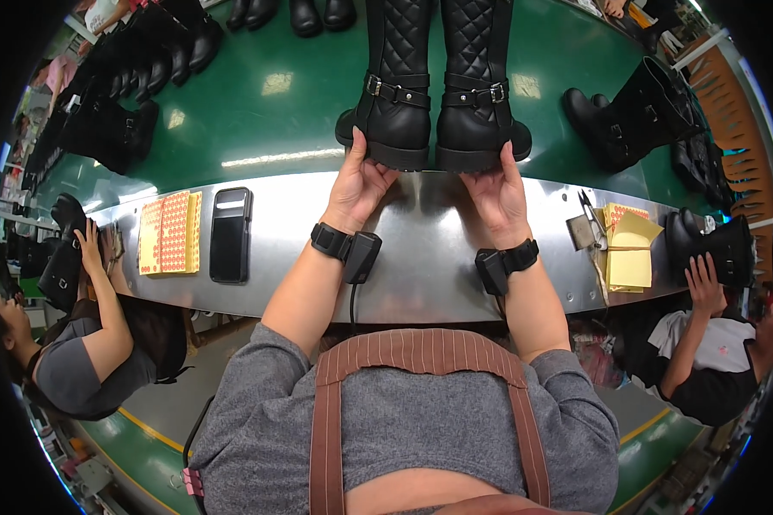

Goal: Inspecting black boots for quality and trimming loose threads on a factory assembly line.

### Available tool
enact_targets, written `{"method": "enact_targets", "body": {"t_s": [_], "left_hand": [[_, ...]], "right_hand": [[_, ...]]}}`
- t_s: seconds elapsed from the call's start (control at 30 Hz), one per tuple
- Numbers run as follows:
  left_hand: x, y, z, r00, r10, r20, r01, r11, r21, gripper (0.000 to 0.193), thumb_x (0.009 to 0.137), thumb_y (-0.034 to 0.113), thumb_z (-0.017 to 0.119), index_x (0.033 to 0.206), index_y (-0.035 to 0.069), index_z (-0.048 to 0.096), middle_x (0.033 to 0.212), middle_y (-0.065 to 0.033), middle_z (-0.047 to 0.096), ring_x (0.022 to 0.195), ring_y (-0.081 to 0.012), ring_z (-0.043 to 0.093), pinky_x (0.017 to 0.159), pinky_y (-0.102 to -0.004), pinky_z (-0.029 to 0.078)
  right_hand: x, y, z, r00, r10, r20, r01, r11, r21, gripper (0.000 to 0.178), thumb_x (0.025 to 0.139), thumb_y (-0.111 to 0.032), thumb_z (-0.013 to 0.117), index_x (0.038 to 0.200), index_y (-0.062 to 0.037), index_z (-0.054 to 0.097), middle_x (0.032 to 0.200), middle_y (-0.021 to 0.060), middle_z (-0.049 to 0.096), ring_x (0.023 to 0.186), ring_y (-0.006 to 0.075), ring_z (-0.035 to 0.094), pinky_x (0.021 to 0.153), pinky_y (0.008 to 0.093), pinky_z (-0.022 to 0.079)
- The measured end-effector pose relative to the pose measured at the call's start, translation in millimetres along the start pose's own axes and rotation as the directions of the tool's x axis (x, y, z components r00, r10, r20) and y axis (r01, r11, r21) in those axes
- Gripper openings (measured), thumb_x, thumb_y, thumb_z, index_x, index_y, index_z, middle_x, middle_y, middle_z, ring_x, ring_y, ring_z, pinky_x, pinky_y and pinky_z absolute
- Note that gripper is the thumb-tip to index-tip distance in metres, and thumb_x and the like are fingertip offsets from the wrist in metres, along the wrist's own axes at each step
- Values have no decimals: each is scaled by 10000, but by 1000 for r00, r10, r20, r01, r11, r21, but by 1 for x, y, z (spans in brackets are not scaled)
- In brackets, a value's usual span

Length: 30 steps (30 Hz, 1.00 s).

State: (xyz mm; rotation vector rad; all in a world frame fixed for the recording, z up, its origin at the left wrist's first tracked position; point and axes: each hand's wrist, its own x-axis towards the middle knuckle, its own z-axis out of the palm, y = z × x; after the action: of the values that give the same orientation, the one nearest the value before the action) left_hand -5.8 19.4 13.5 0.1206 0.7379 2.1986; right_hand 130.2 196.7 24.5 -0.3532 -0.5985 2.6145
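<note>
Two tall black boots with quilted shafts and buckled ankle straps are in front of me, heels facing me, over the line where the metal ledge meets the green table. My left hand (361, 184) grips the left boot (395, 112) low at its heel, thumb up along the outer side and fingers under the sole. My right hand (496, 189) has the right boot (477, 112) in a matching hold. Both boots are upright and side by side, with a narrow gap between them. Their tops run out of the picture. A strap with a black box sits on each wrist.
A black phone (232, 235) and sticker sheets (170, 232) lie left on the metal ledge (421, 266). At right are thread snips (586, 225) and a yellow paper stack (631, 257). More black boots (631, 112) stand on the green table (292, 120). Co-workers handle boots on both sides.
</note>
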Motion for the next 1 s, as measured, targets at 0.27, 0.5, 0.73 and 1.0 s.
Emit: {"method": "enact_targets", "body": {"t_s": [0.27,0.5,0.73,1.0], "left_hand": [[6,0,1,999,17,-27,-18,999,-28,540,923,481,561,1297,105,464,1247,-58,581,1130,-191,563,961,-382,459],[3,-5,-9,1000,-17,-23,16,999,-51,500,945,424,561,1359,221,369,1294,-13,540,1084,-174,565,917,-365,468],[-4,-6,-6,1000,11,21,-11,1000,-23,555,932,427,574,1392,237,328,1313,-31,531,1150,-202,555,934,-392,470],[-10,6,20,924,-210,320,294,925,-240,610,905,537,501,1348,118,509,1355,-110,532,1277,-279,475,1111,-450,324]], "right_hand": [[6,0,-3,1000,19,14,-18,999,-35,454,951,-334,581,1302,-73,462,1279,84,539,1186,246,518,1030,449,434],[-2,4,-2,998,26,55,-25,999,-20,464,995,-363,484,1370,-94,434,1363,69,512,1242,231,491,1064,441,382],[-8,1,-9,997,-15,82,23,995,-102,491,977,-373,517,1368,-91,427,1367,84,507,1240,243,494,1038,422,408],[7,-8,-15,967,-67,246,209,765,-610,813,866,-385,692,1480,-86,250,1414,109,441,1283,265,440,1073,448,341]]}}
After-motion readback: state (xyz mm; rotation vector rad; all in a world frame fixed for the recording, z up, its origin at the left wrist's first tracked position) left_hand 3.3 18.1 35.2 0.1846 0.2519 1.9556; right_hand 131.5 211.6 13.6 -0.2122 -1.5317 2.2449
